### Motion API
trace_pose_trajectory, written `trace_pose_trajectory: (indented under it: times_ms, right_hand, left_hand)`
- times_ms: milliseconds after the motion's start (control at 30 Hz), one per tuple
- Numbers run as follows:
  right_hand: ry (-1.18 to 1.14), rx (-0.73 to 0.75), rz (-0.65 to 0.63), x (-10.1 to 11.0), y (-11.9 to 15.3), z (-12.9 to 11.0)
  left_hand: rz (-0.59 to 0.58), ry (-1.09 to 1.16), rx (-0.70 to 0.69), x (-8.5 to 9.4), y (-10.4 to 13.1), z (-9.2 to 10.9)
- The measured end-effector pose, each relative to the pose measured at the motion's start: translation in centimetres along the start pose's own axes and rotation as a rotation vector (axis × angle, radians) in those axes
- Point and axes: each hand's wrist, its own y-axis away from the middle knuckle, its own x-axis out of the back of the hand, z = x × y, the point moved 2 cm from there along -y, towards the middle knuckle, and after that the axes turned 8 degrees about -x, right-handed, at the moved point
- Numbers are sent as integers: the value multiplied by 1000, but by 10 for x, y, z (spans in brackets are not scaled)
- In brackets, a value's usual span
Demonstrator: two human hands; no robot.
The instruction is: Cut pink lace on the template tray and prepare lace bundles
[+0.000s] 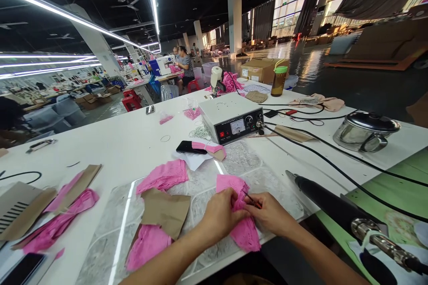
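Note:
My left hand (218,213) is closed on a bunched piece of pink fabric (246,234) near the table's front edge. Between the fingers of my right hand (270,213) is a thin dark pointed tool (253,200), its tip against the same fabric; its exact kind is too small to tell. To the left, brown paper (165,211) lies over more pink fabric (150,247). Another folded pink piece (165,176) rests just behind it. All of these are on a grey marbled mat (110,227).
Beyond the mat stands a white control box (230,116) with a meter; black cables trail right. A black handheld tool (321,196) projects at my right. A glass pot (364,133), a bottle (279,81) and a phone (190,147) are on the table. Co-workers sit farther back.

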Motion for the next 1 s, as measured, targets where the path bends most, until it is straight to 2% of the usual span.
trace_pose_trajectory:
  times_ms: [167,367,600,767,1000]
  right_hand:
    - [4,-11,8,2,0,0]
    - [16,-1,39,0,-1,0]
    - [3,13,6,-4,1,-7]
    - [127,-5,132,-4,0,-5]
    - [208,-32,312,-6,-3,-5]
  left_hand:
    - [17,33,-68,-1,-4,-7]
    - [-91,123,-134,12,-8,-5]
    - [-78,-26,-96,12,-3,-3]
    - [-81,-11,-157,12,-6,-8]
    - [-125,165,-278,22,-11,-19]
